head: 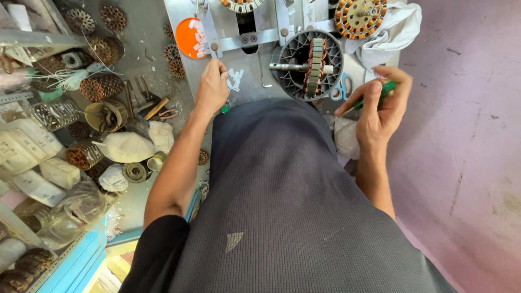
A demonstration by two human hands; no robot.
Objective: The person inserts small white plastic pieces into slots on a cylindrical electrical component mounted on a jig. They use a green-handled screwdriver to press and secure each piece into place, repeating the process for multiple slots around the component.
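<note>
Grey metal bench (190, 76) carries a round grey slotted motor housing (310, 64) on its shaft; left hand (211, 87) pinches small white paper slips (234, 80) beside it; right hand (380, 106), grip closed, holds a green-handled tool (380, 93) ready.

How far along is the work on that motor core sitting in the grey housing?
Done: the bare stator core sits in the grey housing; its slots show no wire. In hand: the left hand reaches the small white slips, and the right hand grips a green-handled tool. Left: no slips in the slots that show.
</note>
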